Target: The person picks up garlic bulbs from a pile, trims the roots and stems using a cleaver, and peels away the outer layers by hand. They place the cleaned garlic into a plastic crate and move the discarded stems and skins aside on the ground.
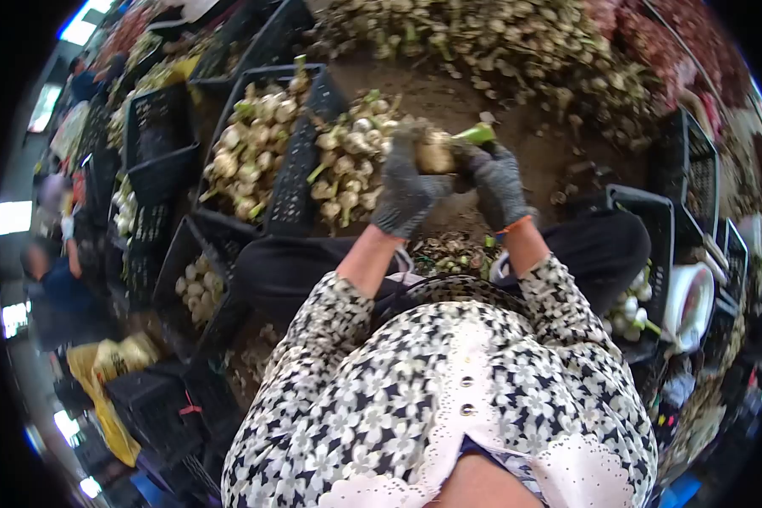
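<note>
Both my hands wear dark grey work gloves and meet in front of me above the floor. My left hand (411, 190) is closed around a pale brown garlic bulb (436, 152). A cut green stem (476, 134) sticks out to the right, over the fingers of my right hand (497, 182). Those fingers are curled in close to the bulb, and what they grip is hidden. Just left of my left hand lies a heap of garlic bulbs (347, 169) with short stems. Garlic scraps (453, 254) cover the ground between my legs.
A black crate (300, 169) full of garlic bulbs stands to the left, with a lower crate (165, 284) of bulbs nearer me. At my right knee is another crate (665, 237) with white bulbs. Loose garlic (483, 34) is piled ahead. A person (63, 288) is at far left.
</note>
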`<action>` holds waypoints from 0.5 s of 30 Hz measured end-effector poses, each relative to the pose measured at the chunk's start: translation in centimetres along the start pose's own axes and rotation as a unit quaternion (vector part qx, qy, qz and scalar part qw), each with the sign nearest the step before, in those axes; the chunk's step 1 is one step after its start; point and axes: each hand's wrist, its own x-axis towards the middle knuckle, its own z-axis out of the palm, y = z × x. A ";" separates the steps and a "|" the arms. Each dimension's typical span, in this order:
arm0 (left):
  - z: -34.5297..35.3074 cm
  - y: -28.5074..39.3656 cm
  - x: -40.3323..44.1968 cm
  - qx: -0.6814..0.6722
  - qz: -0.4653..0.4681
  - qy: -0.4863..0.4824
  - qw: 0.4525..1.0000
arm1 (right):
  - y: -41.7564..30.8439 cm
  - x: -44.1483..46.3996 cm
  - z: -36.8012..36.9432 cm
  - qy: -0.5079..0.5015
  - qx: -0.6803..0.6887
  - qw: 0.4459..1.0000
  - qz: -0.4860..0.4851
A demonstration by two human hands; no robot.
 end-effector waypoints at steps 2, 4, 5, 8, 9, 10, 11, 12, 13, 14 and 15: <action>-0.2 -0.3 -0.3 0.064 0.054 0.026 0.996 | -0.2 -0.3 0.6 0.017 0.020 1.000 -0.011; 0.9 -0.6 -0.5 0.007 0.051 0.038 0.998 | -0.4 -0.7 0.3 0.027 0.011 1.000 -0.004; 1.0 -0.8 -0.5 -0.039 0.032 0.029 0.998 | -0.3 -0.5 0.2 0.030 0.019 0.999 0.001; 1.1 -0.8 -1.1 0.077 0.051 0.061 0.994 | 0.0 -0.7 0.4 0.039 -0.047 0.998 -0.003; 1.3 -2.1 -1.4 0.017 0.004 0.052 0.998 | 0.2 -0.7 0.3 0.038 -0.047 0.998 -0.001; 1.3 -2.4 -1.3 -0.043 -0.043 0.043 0.997 | 0.4 -0.6 0.1 0.026 -0.039 0.999 0.002; 1.2 -2.7 -1.4 -0.042 -0.046 0.044 0.997 | 0.7 -0.6 0.1 0.013 -0.030 0.999 0.006; 1.3 -2.9 -1.6 -0.072 -0.058 0.050 0.994 | 0.9 -0.7 0.3 0.015 -0.030 0.999 0.008; 1.5 -3.0 -1.8 -0.104 -0.070 0.054 0.991 | 0.9 -0.7 0.4 0.000 -0.024 1.000 0.018; 1.6 -3.2 -1.9 -0.106 -0.075 0.046 0.990 | 0.7 -0.8 0.1 -0.011 -0.018 0.999 0.024; 1.6 -3.4 -1.9 -0.134 -0.079 0.048 0.987 | 1.6 -0.1 -0.7 -0.034 -0.031 0.999 0.021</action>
